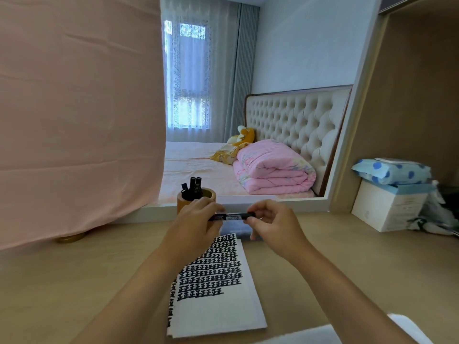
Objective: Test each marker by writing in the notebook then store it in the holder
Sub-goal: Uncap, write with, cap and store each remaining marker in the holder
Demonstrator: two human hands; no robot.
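Two pinch grips hold one slim black marker (233,216) level above the notebook (218,306): your left hand (193,217) on one end, your right hand (270,224) on the other. Work the ends straight along its axis (capping or uncapping: unclear). Smooth cylindrical wooden holder (210,194) stands at the page's 12 o'clock.

i'm seeing the marker (233,216) at centre showing as smooth black plastic with a slight sheen. the holder (183,206) behind it is looking like smooth light wood. the notebook (223,311) page at lower centre is reading as matt white paper. the desk (74,281) is showing pale matt wood grain. upper left, a pink cloth (74,108) is hanging soft and creased; the headboard (298,115) is looking like tufted upholstery.
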